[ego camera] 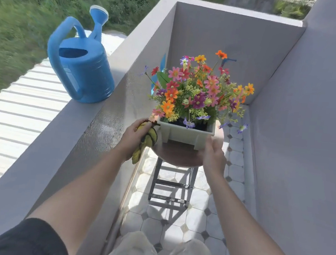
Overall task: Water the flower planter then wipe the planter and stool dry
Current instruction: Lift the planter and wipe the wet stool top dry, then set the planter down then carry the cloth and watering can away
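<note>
1. The cream rectangular plastic planter (pixel 184 134), full of bright flowers, stands on the round brown stool (pixel 178 155) with metal legs, beside the balcony wall.
2. My left hand (pixel 134 138) is closed around a soft, crumpled yellow cloth with dark stripes (pixel 146 140), touching the planter's left corner.
3. My right hand (pixel 213 153) rests loosely curled against the planter's right end; whether it grips, I cannot tell.
4. I judge the planter stiff, light, top-heavy and slippery when wet, so I brace its rim.
5. The blue plastic watering can (pixel 81 64) sits on the ledge.
</note>
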